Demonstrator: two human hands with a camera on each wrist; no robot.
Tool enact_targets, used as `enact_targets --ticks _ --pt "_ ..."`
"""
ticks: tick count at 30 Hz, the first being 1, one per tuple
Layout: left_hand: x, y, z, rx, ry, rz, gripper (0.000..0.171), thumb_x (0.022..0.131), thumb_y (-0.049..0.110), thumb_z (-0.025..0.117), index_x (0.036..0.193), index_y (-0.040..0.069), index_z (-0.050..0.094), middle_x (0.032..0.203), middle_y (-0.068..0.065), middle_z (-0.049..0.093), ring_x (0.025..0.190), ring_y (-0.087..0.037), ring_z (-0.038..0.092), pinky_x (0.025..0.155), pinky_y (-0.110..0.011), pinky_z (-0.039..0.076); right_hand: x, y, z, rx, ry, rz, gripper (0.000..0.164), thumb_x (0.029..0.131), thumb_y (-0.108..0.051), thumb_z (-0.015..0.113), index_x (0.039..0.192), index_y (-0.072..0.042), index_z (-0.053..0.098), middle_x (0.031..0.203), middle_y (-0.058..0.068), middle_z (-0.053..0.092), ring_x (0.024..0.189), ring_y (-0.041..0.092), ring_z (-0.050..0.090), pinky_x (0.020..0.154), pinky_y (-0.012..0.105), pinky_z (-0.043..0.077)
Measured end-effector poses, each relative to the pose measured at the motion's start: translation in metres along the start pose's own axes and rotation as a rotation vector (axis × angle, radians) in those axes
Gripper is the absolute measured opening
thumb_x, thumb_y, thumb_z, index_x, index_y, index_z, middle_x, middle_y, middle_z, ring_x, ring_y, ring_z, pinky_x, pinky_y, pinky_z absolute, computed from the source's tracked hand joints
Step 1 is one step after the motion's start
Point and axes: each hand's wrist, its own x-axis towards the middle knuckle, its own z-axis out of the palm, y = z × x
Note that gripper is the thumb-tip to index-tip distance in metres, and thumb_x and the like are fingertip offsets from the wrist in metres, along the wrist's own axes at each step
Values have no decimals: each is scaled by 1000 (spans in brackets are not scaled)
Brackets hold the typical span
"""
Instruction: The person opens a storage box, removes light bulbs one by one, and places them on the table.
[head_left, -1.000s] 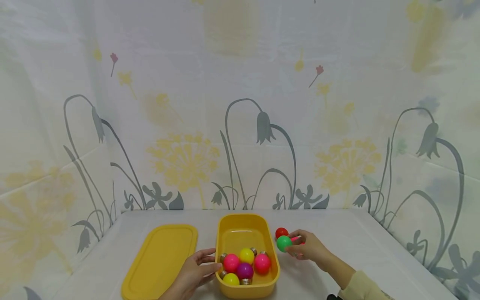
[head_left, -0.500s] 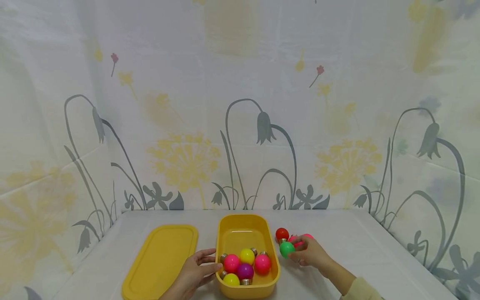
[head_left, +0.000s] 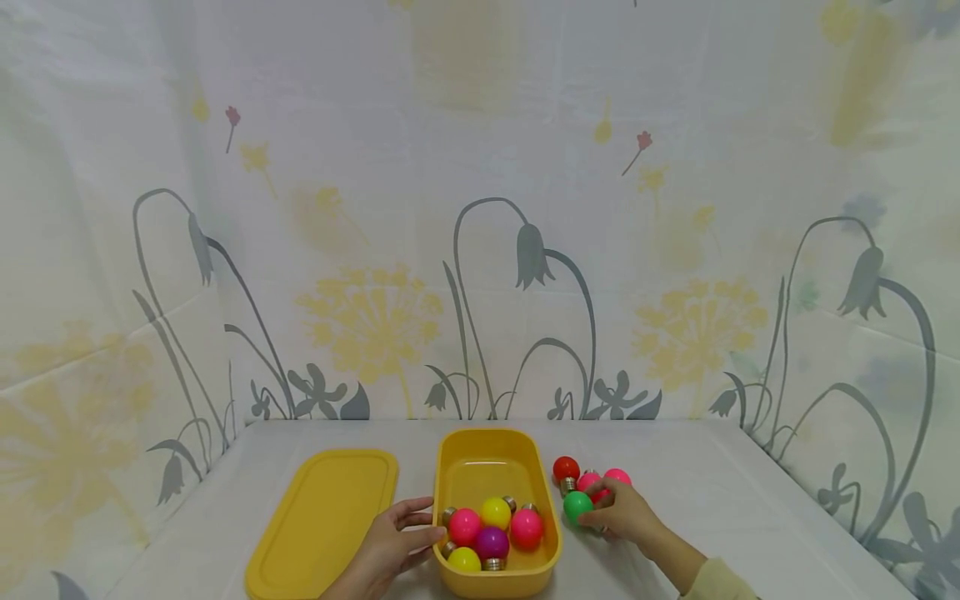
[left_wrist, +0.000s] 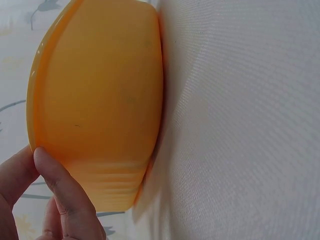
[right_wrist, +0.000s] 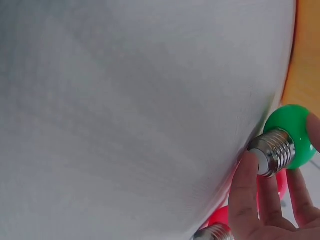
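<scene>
My left hand grips the near left rim of a yellow plastic box, with thumb and a finger at the edge in the left wrist view. Inside the box lie several round light bulbs, among them a purple bulb and a pink bulb. Right of the box, my right hand holds a green light bulb low at the table, thumb on its globe and fingers around its metal screw base. Just behind it are a red bulb and pink bulbs, partly hidden by the hand.
A flat yellow lid lies on the white table left of the box. A white curtain with printed flowers hangs behind and at both sides of the table.
My right hand has brought the green bulb slightly toward me and down, away from the red bulb, whose metal base now shows. My left hand has stayed on the box.
</scene>
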Motion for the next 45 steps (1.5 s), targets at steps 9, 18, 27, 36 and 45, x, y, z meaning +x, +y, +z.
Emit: enact_targets --ticks 9,18,27,36,45 --pt "0 1 1 10 9 -6 58 77 7 75 127 -6 48 103 -16 56 77 -17 58 73 -34 55 1 1 2 -35 26 -14 39 70 -12 80 98 0 57 77 6 53 66 20 50 54 29 51" --pt "0 0 1 9 2 0 58 77 7 76 127 -6 48 103 -15 56 76 -16 58 73 -33 55 3 3 2 -62 55 -12 40 69 -14 81 97 0 56 79 6 54 67 20 50 55 30 51" --pt "-1 0 2 7 3 0 58 77 7 75 127 -6 48 102 -15 56 76 -17 58 73 -33 55 1 0 -3 -53 71 -43 37 69 -9 79 96 2 57 76 6 53 66 19 50 55 29 48" --pt "-1 0 1 10 0 7 59 77 8 76 127 -6 48 102 -15 55 76 -17 57 73 -34 55 1 -5 -9 -57 48 -6 39 71 -10 78 100 2 55 77 7 52 71 21 50 59 31 52" --pt "0 0 1 13 5 1 59 77 8 76 127 -6 48 103 -16 55 77 -17 57 73 -34 55 2 -10 -10 -10 43 -16 39 71 -10 78 101 3 56 78 7 53 71 20 51 60 33 53"
